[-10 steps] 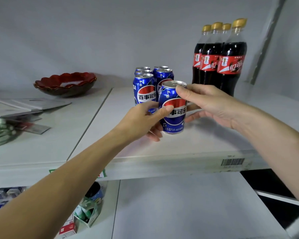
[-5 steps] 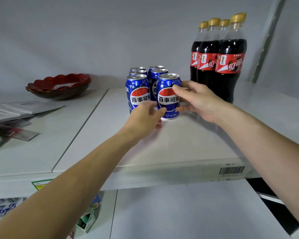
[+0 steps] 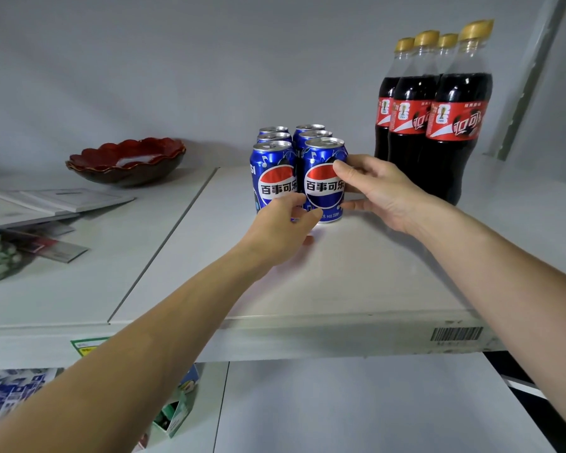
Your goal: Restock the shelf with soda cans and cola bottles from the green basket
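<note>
White shelf (image 3: 356, 276) against a grey wall, barcode sticker (image 3: 456, 333) on its front edge. Right rear: 4 cola bottles (image 3: 451, 125), red labels with white Chinese writing, gold caps. Centre: 6 blue Pepsi cans (image 3: 275, 171) in 2 rows, fronts reading 百事可乐. Front right can (image 3: 324, 181) upright on the shelf, gripped by right hand (image 3: 383, 194), fingers curled round its side. Left hand (image 3: 283, 223) curled at its base, thumb touching. Far left: red scalloped bowl (image 3: 126, 160).

"百事可乐" on two front blue cans (image 3: 324, 181), barcode on shelf edge (image 3: 456, 334)
</note>
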